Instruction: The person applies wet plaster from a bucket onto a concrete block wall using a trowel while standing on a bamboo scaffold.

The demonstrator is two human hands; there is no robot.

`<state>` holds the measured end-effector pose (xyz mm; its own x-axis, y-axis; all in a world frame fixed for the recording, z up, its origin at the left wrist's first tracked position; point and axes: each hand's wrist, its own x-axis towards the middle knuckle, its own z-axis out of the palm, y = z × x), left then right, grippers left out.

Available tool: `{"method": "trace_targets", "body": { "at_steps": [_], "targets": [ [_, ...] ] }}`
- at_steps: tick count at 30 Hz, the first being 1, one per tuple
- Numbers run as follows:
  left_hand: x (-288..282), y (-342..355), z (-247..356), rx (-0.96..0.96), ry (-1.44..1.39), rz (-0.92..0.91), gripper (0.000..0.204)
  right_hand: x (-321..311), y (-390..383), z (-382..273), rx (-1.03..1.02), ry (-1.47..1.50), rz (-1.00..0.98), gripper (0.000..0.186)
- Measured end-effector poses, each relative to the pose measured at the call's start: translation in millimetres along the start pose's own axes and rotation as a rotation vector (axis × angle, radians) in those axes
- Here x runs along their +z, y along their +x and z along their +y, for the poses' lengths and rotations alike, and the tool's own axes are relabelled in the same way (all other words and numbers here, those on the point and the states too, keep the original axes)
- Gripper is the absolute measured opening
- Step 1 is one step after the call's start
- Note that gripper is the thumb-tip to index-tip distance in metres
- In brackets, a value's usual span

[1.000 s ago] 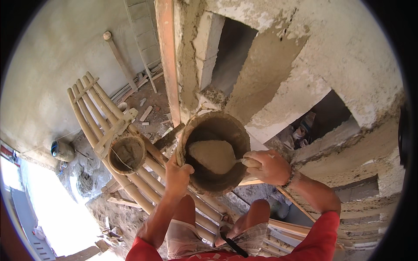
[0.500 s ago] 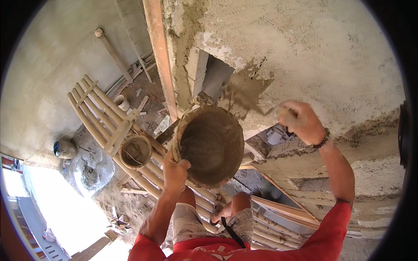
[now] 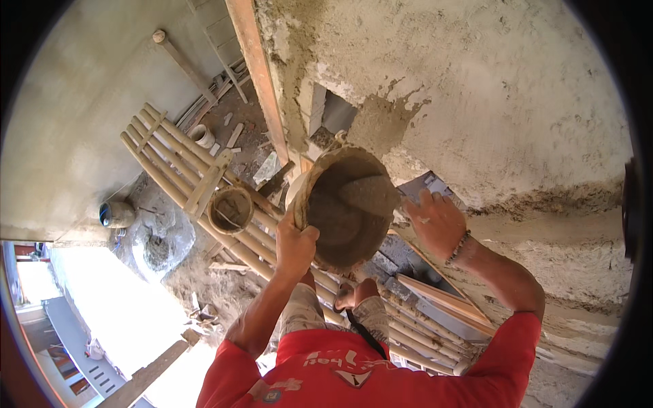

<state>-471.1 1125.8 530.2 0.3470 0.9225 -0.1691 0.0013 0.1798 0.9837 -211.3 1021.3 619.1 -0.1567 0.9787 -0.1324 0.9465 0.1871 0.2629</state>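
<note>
My left hand (image 3: 294, 248) grips the left rim of a mortar-caked bucket (image 3: 364, 238), which is tilted so that I look into it. Grey mortar lies inside. A trowel's blade (image 3: 371, 196) reaches into the bucket, coated with mortar. The handle is mostly covered by my right hand (image 3: 437, 224), closed around it at the bucket's right side. Beyond the bucket, a darker wet patch of mortar (image 3: 389, 122) sticks to the rough wall (image 3: 503, 102), beside a square opening (image 3: 337, 112).
Below me runs a bamboo platform (image 3: 160, 170) bearing a smaller mortar bucket (image 3: 213, 219) and a wooden board (image 3: 207, 183). A white pail (image 3: 201, 136), a dark bucket (image 3: 121, 215) and wood scraps lie on the ground at left. A wooden frame (image 3: 445, 307) sits lower right.
My right hand has come down and left from the wall, bringing the trowel into the bucket. The bucket has shifted slightly right in view. The wet patch now shows uncovered.
</note>
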Motion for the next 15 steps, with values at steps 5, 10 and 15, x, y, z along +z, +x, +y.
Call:
{"method": "trace_targets", "body": {
  "at_steps": [5,10,15],
  "targets": [
    [6,-14,35,0.017,0.125,0.048,0.05,33,15,-17,0.014,0.193,-0.134,0.029],
    [5,-24,42,-0.007,0.177,0.061,0.05,55,-2,-39,0.042,0.669,-0.008,0.032],
    [-6,-22,59,0.025,-0.06,0.08,0.055,18,-1,-36,0.049,0.771,0.077,0.033]
  ]
}}
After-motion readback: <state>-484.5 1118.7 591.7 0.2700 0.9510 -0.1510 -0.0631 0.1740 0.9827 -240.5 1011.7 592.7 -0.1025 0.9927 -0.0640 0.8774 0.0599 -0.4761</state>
